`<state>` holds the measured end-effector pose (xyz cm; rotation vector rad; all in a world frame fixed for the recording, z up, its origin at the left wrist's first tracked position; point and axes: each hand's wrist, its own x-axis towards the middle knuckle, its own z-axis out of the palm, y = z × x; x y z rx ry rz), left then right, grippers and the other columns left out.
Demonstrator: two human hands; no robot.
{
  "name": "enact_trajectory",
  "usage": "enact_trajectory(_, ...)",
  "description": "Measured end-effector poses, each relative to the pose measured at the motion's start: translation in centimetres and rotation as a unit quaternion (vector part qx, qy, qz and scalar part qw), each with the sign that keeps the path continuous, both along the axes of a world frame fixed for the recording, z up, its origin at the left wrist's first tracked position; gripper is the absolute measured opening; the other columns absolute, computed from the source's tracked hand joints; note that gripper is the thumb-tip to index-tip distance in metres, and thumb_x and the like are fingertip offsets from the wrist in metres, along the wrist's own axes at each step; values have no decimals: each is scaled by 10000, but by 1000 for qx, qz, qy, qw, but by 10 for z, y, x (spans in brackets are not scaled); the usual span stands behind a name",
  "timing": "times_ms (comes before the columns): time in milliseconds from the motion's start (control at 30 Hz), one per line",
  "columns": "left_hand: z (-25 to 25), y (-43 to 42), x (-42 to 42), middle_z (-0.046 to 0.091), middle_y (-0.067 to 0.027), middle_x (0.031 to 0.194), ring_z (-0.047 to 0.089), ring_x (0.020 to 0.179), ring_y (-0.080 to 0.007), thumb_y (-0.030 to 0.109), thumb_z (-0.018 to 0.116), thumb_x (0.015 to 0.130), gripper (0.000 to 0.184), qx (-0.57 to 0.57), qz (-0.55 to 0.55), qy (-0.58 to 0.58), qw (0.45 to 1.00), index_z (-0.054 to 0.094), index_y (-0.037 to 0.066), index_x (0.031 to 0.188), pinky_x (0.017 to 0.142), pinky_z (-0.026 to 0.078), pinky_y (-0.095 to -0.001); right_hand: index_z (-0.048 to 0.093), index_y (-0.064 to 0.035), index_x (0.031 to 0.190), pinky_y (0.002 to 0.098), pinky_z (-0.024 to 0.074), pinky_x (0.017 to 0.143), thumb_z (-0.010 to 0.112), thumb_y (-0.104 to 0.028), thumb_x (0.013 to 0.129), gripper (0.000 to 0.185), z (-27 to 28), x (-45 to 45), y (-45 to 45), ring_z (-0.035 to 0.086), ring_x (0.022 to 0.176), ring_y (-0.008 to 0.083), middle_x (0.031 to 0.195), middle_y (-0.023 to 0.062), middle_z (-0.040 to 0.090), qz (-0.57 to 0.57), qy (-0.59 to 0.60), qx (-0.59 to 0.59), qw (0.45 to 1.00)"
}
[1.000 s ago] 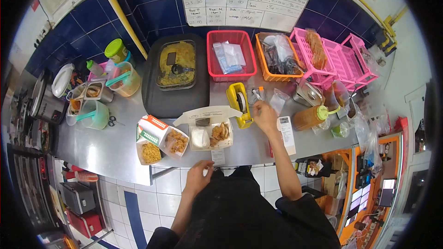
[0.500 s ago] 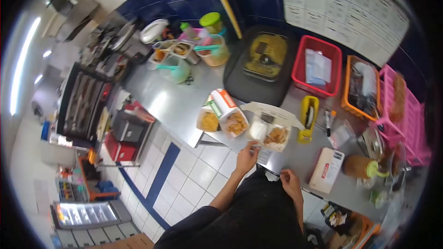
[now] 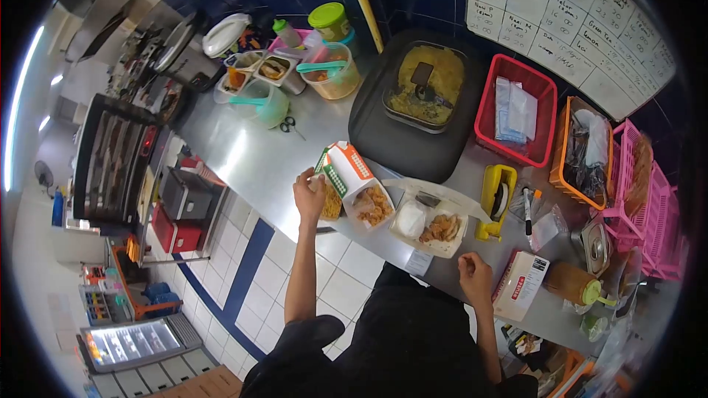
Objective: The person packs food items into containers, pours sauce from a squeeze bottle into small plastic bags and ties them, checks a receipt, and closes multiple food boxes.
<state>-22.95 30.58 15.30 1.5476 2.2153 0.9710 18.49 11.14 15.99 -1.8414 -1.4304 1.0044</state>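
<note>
At the left wall of the noodle box (image 3: 332,205), my left hand (image 3: 310,197) has its fingers bent and its thumb and fingertips at the edge. Beside that box stands a fried chicken box (image 3: 370,205), with orange, white and green printed flaps. An open clamshell box (image 3: 448,248) to the right holds a mound of white rice (image 3: 410,218) and fried meat (image 3: 441,228). My right hand (image 3: 474,276) hovers near the bench edge, fingers curled in, with nothing visible in it. A paper slip (image 3: 419,262) hangs at the clamshell's front.
A yellow tape dispenser (image 3: 495,201), a marker (image 3: 527,211) and a red-and-white carton (image 3: 521,285) lie to the right. Behind are a black scale-like base with a tub (image 3: 424,88), a red basket (image 3: 515,109) and an orange basket (image 3: 581,153). Scissors (image 3: 290,127) lie left.
My left hand has moved left from the clamshell's front edge to the noodle box. My right hand has shifted slightly right and up, away from the dark apron.
</note>
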Motion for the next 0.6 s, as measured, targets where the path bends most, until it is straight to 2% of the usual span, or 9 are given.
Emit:
enact_trajectory(67, -22, 38, -12, 664, -143, 1122, 590, 1063, -332, 279, 692, 883, 374, 37, -46, 68, 996, 673, 84, 1202, 959, 467, -436, 640, -30, 955, 279, 437, 551, 661, -164, 944, 136, 11, -13, 11, 552, 550, 117, 681, 66, 615, -72, -39, -10, 997)
enact_trajectory(100, -18, 52, -13, 636, -149, 1196, 552, 1127, -364, 282, 713, 855, 469, 5, -88, 51, 995, 631, 76, 1268, 997, 439, -461, 640, -30, 955, 279, 437, 551, 661, -164, 944, 136, 16, -21, 14, 552, 550, 117, 681, 66, 615, -80, -48, -18, 995)
enact_trajectory(200, -10, 84, -13, 619, -143, 1229, 549, 1133, -357, 233, 722, 836, 487, -104, -190, 23, 976, 612, 65, 1280, 1001, 437, -460, 618, -30, 907, 250, 392, 538, 642, -169, 966, 153, 36, -46, 28, 492, 558, 70, 642, 23, 551, -190, -75, 0, 979)
enact_trajectory(333, 48, 90, 25, 648, -132, 1043, 585, 1038, -340, 62, 700, 805, 269, 82, -192, 85, 974, 665, 55, 1072, 879, 462, -450, 584, -24, 853, 255, 345, 512, 631, -149, 976, 181, 63, -80, 47, 444, 576, 43, 643, -29, 518, -292, -71, -7, 954)
enact_trajectory(433, 47, 82, 48, 679, -81, 926, 664, 835, -288, 48, 678, 803, 147, -17, -414, 0, 910, 685, 59, 949, 744, 513, -421, 580, -29, 830, 242, 365, 526, 628, -167, 985, 213, 59, -96, 52, 444, 568, 43, 624, -33, 511, -307, -42, -28, 950)
enact_trajectory(467, 39, 82, 62, 679, -81, 926, 664, 835, -288, 48, 678, 803, 147, -14, -417, -8, 909, 685, 59, 949, 744, 513, -421, 580, -29, 830, 242, 365, 526, 628, -167, 985, 213, 59, -102, 54, 444, 568, 43, 624, -33, 511, -310, -50, -26, 949)
enact_trajectory(533, 24, 81, 85, 691, -79, 935, 687, 850, -256, 99, 649, 831, 83, -124, -554, 152, 809, 692, 89, 900, 737, 525, -411, 580, -31, 823, 241, 377, 530, 630, -177, 985, 224, 55, -111, 53, 460, 561, 44, 607, -31, 510, -309, -23, -25, 950)
enact_trajectory(567, 19, 83, 91, 691, -79, 935, 687, 850, -256, 99, 649, 831, 83, -119, -559, 148, 807, 692, 89, 900, 737, 525, -411, 583, -32, 819, 237, 380, 531, 629, -181, 986, 229, 54, -114, 52, 479, 562, 42, 604, -30, 519, -315, -25, -23, 948)
enact_trajectory(600, 16, 89, 98, 693, -75, 932, 691, 862, -243, 119, 634, 842, 86, -151, -593, 201, 765, 695, 106, 901, 730, 528, -396, 583, -32, 819, 237, 380, 531, 629, -181, 986, 229, 58, -117, 52, 479, 562, 42, 604, -30, 519, -321, -31, -21, 946)
